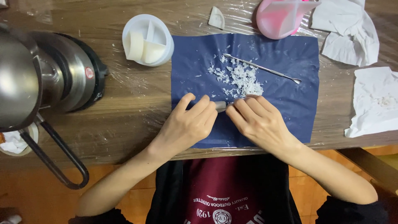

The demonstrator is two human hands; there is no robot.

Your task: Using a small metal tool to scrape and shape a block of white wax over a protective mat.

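where hands [222, 118] meet, table edge [124, 155] near

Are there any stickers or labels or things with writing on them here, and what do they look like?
Sticker: small, round, red and white, on the side of the steel pot at the left.
Shirt print: white lettering and a round badge on the dark red shirt, bottom middle.
No packages, signs or screens.

Two hands [188, 124], one blue sheet [290, 103], one metal spatula [262, 68], two crumpled tissues [352, 33].
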